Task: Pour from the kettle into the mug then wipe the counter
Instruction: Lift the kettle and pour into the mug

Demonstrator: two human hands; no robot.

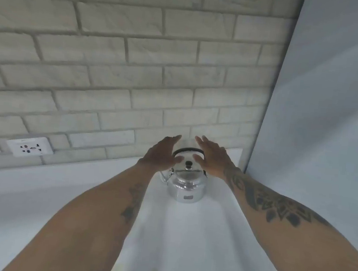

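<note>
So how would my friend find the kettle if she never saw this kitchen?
Start at the pale brick wall and look down to the white counter below it. The kettle stands there near the right corner, between the open left hand and right hand. It is the only shiny silver thing, with a dark arched handle and a small black knob on top.

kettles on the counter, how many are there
1. A single shiny metal kettle stands on the white counter near the brick wall, below and between the left hand and right hand. No mug is in view.
</note>
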